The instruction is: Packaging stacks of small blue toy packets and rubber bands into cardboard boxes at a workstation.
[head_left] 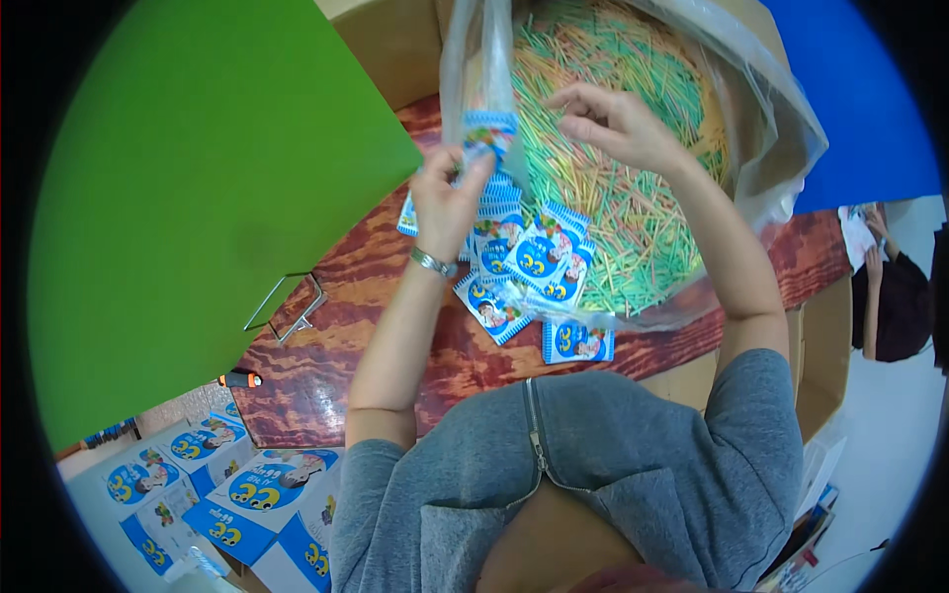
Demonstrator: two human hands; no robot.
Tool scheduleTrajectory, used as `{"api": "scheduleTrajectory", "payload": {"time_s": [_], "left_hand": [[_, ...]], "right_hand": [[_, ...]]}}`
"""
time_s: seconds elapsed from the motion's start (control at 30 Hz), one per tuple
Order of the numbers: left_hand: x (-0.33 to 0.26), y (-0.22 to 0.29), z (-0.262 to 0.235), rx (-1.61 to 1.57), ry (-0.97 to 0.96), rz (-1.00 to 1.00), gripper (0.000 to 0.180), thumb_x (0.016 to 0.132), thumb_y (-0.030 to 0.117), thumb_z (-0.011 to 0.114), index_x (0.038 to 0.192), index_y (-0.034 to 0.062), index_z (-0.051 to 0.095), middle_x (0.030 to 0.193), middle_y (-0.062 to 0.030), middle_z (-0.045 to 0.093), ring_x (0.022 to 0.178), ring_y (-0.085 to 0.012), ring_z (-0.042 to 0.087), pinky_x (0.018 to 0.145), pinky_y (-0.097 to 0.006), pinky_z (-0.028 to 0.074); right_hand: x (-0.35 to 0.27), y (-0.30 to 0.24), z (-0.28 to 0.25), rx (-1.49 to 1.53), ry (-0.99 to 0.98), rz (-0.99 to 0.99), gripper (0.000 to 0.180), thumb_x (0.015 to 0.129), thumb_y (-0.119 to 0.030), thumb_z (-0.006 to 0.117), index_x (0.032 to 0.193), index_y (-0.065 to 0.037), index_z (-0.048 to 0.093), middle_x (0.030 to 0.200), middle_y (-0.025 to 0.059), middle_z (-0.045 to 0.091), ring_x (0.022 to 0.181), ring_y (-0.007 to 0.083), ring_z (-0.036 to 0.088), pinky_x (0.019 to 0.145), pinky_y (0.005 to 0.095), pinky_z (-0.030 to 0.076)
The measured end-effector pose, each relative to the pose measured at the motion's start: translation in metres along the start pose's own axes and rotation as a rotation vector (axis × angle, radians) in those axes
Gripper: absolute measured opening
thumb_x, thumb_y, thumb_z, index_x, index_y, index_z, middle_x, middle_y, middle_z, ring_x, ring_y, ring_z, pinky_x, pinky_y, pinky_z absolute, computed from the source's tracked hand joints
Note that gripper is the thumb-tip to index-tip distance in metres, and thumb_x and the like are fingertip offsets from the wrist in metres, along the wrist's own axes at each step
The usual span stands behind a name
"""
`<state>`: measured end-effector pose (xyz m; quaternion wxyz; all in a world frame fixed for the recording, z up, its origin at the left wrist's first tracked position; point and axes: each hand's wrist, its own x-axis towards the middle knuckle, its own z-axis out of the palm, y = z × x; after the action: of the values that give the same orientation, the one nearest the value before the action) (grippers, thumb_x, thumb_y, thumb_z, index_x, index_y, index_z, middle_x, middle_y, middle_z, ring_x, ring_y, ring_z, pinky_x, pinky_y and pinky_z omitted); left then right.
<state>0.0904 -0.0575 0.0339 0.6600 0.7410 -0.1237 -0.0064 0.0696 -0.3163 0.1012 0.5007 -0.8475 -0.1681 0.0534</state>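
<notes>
My left hand (450, 198), with a metal watch on its wrist, pinches a small blue-and-white packet (491, 133) that is blurred by motion. Below it lies a loose pile of similar packets (539, 247), some overlapping the near left edge of a large clear plastic bag (791, 128). The bag holds a heap of thin pastel sticks (613, 198) in green, pink and yellow. Over the heap hovers my right hand (618, 124), fingers curved, with a gap between thumb and forefinger and nothing visible in it.
A reddish wood-patterned table (306, 385) lies underneath. A green panel (217, 198) covers the left, near a wire stand (301, 306) and an orange-black tool (240, 380). Printed boxes (262, 494) stand lower left. A blue surface (860, 99) and another person (895, 296) are at right.
</notes>
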Motion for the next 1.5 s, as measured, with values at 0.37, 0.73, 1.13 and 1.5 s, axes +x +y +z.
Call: {"api": "scheduleTrajectory", "payload": {"time_s": [0.37,0.73,1.13,1.5], "left_hand": [[0.113,-0.015,0.026,0.147,0.128,0.454,0.022,0.082,0.024,0.077,0.085,0.0032,0.07,0.14,-0.0239,0.046,0.127,-0.0313,0.049,0.1,-0.038,0.042],[0.169,-0.01,0.024,0.321,0.093,0.387,0.031,0.083,0.033,0.074,0.098,0.0055,0.074,0.129,-0.0242,0.052,0.123,-0.032,0.049,0.102,-0.039,0.04],[0.221,-0.019,0.014,0.771,0.198,0.548,0.031,0.083,0.041,0.068,0.094,0.0125,0.075,0.082,-0.0163,0.069,0.078,-0.0339,0.068,0.072,-0.041,0.052],[0.173,0.009,0.042,0.665,0.153,0.4,0.012,0.083,0.017,0.07,0.083,0.0055,0.074,0.075,-0.0151,0.069,0.072,-0.0266,0.071,0.067,-0.038,0.052]], "right_hand": [[-0.165,-0.018,-0.001,-1.049,1.098,-0.255,0.05,0.079,-0.01,0.076,0.123,0.0,0.055,0.11,0.0144,0.063,0.099,0.0283,0.061,0.084,0.0353,0.048],[-0.166,0.001,-0.106,-0.917,1.069,0.473,0.083,0.08,-0.028,0.075,0.148,-0.005,0.032,0.125,0.0204,0.058,0.114,0.0369,0.057,0.095,0.0415,0.045],[-0.176,0.056,-0.155,-1.018,0.863,0.246,0.062,0.087,-0.025,0.063,0.144,-0.028,0.039,0.108,0.0206,0.066,0.098,0.0437,0.061,0.078,0.0463,0.052],[-0.174,0.02,-0.118,-1.102,0.8,0.422,0.074,0.068,0.007,0.053,0.137,-0.021,0.052,0.095,0.0279,0.063,0.085,0.044,0.063,0.074,0.0498,0.05]]}}
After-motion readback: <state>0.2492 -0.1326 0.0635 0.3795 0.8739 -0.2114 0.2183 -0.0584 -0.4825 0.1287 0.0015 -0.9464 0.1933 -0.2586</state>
